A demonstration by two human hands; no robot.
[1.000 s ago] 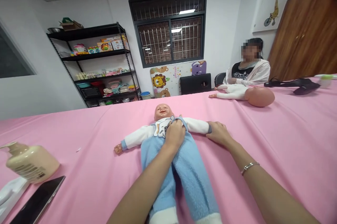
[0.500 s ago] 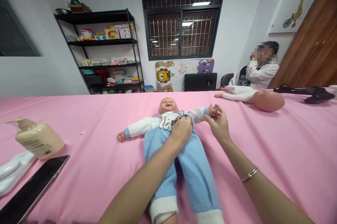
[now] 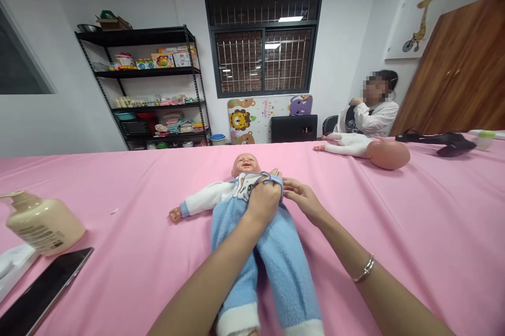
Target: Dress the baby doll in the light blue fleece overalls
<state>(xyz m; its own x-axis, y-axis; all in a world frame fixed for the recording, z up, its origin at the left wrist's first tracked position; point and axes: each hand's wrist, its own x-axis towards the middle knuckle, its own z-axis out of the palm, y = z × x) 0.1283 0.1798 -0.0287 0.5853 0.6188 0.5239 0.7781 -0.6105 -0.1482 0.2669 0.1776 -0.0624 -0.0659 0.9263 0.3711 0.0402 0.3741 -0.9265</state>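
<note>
Gripping outfit [image 3: 231, 223] with left hand [image 3: 265, 202], prob to keep it taut on doll [image 3: 246, 164]. Can't tell grip of right hand [image 3: 304, 198]

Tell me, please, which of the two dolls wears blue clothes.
The doll under the left hand: its clothes are blue and white. The other doll, lying farther right, shows white but no blue.

Behind, white walls [image 3: 347, 26] frame a barred window [image 3: 263, 41]; a black shelf [image 3: 134, 37] stands left, a wooden cabinet [image 3: 463, 62] right, beside a giraffe picture [image 3: 417, 23].
</note>
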